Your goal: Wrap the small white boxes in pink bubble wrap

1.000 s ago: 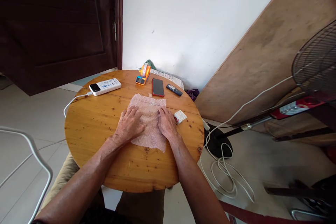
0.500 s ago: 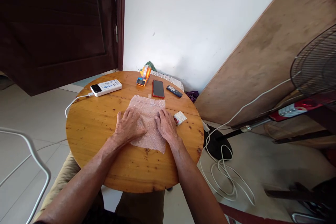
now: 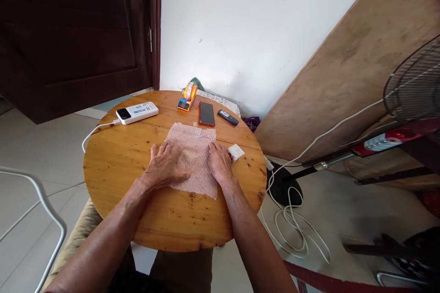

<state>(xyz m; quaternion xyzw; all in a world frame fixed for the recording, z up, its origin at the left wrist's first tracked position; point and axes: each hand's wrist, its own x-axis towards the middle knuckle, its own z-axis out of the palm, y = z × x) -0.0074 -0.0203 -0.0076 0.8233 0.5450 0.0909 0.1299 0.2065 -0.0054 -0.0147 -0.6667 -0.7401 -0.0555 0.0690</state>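
A pinkish, translucent sheet of bubble wrap (image 3: 195, 165) lies flat on the round wooden table (image 3: 117, 165). My left hand (image 3: 164, 164) rests on its left part, fingers spread and thumb stretched toward the middle. At the right edge of the wrap, my right hand (image 3: 220, 161) has its fingers curled in and closed on the border; the fingertips are partly hidden. Just beyond that hand lies a small white packet with red print (image 3: 236, 152). A bit of clear tape shows at the wrap's far edge.
Along the table's back stand an orange tape dispenser (image 3: 187, 96), a phone with a red case (image 3: 206, 114) and a small dark blue device (image 3: 228, 117). A white power bank (image 3: 137, 112) with a cable lies at left. A standing fan (image 3: 412, 82) is at right.
My right hand's fingers have curled in more at the wrap's right edge. My left hand stays spread on the sheet. The view has shifted slightly.
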